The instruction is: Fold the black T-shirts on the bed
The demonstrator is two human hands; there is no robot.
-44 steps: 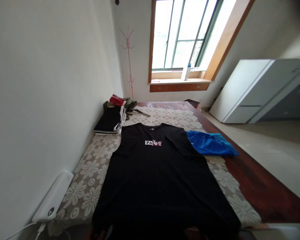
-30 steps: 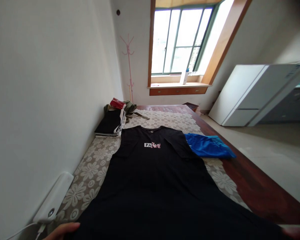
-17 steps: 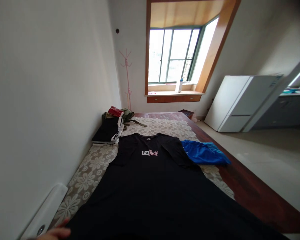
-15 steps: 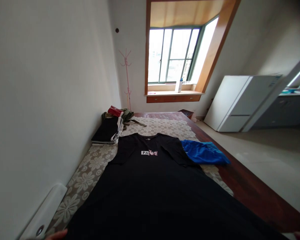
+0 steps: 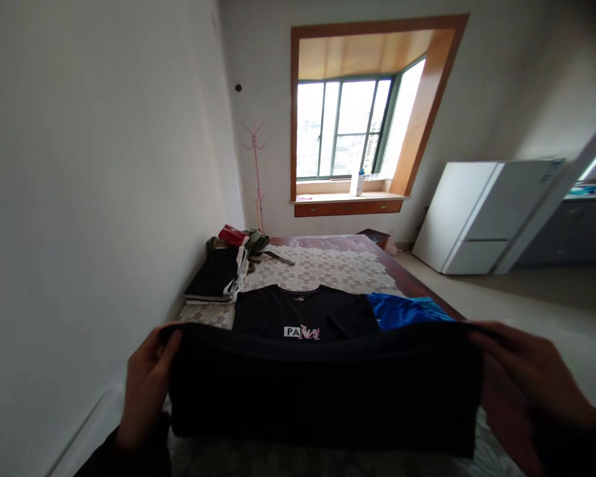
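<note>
Black shirt (image 5: 322,391) hem stretched between both hands' fingers (image 5: 171,338).

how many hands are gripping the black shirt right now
2: the left hand grips the lifted hem of the black shirt at its left corner, the right hand its right corner.

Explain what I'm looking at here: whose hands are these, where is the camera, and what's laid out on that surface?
The camera sits on a person's head, looking forward and down, so the hands are the wearer's own. The left hand and right hand each grip a corner of a black T-shirt, lifting its bottom edge up toward the chest print. The shirt lies on a flowered cloth over a dark wooden platform. Beside it lie a blue garment and, by the wall, a pile of folded clothes. Behind are a window and a white fridge.
</note>
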